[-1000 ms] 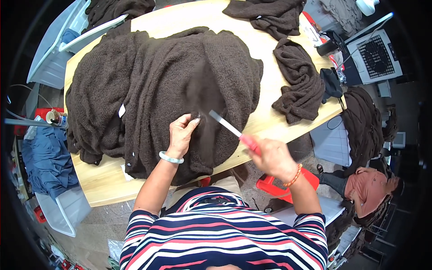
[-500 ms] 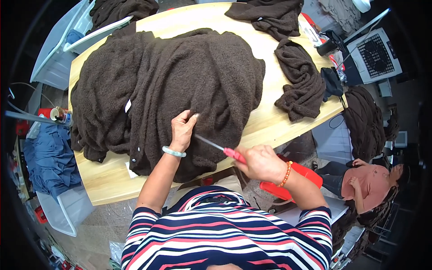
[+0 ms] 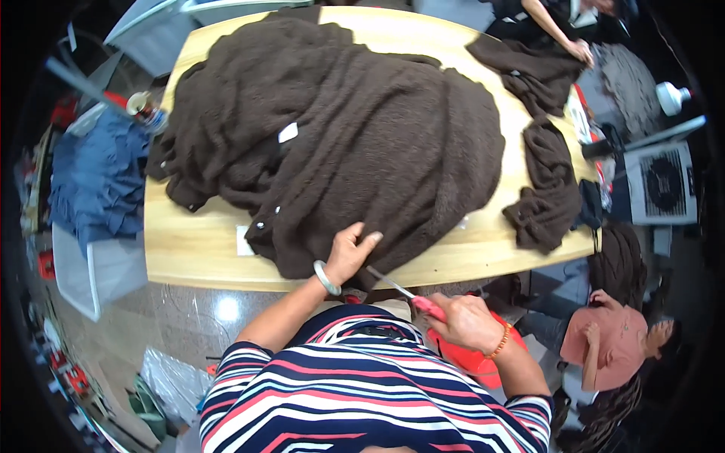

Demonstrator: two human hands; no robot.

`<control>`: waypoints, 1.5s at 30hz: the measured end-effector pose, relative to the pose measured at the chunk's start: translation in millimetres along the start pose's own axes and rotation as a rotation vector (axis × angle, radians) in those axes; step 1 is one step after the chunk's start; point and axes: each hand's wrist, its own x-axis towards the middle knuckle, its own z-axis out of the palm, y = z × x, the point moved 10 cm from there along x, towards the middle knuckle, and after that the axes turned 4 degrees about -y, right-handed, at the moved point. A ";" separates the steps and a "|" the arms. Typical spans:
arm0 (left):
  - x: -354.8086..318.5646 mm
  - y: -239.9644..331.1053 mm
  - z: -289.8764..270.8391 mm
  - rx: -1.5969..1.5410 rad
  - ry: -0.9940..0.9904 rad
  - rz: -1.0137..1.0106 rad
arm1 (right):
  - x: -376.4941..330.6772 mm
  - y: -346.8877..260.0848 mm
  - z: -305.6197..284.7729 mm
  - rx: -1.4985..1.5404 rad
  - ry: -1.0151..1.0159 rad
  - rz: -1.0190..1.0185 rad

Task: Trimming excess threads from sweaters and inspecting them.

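Observation:
A large heap of dark brown fuzzy knit garments [image 3: 393, 143] covers much of the light wooden table [image 3: 189, 257]. Near the heap's front edge, my left hand [image 3: 349, 253] is closed, pinching the knit between thumb and fingers. My right hand [image 3: 472, 321] is wrapped around the red handle of a slim tool with a thin metal shaft [image 3: 393, 285]. The shaft points up and left, its end close to the cloth just below my left fingers. A white label [image 3: 288, 133] and a few small pale buttons show on the heap.
More brown knit pieces [image 3: 547, 189] lie at the table's right. Beyond, a co-worker's hand [image 3: 580, 53] touches cloth. Blue garments [image 3: 98, 174] fill a pale bin at left; a cup-like container [image 3: 142, 106] stands nearby. A person in pink [image 3: 612, 340] is at right, near a red stool-like object [image 3: 483, 362].
The view has shifted, so the heap appears farther right. My left hand is now nearer the heap's front edge, and the tool has come lower with it. A co-worker's arm has appeared at the top right.

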 end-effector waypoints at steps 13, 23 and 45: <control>-56.7 -5.5 -174.1 0.838 0.459 0.103 | 42.7 -24.0 -45.4 -0.008 0.241 -0.114; -45.6 -44.9 -219.8 0.333 0.603 0.035 | 79.9 -76.1 -41.2 -0.138 0.125 -0.244; -50.6 -22.0 -198.9 -0.309 0.350 0.184 | 121.9 -129.6 -31.5 -0.353 0.117 -0.381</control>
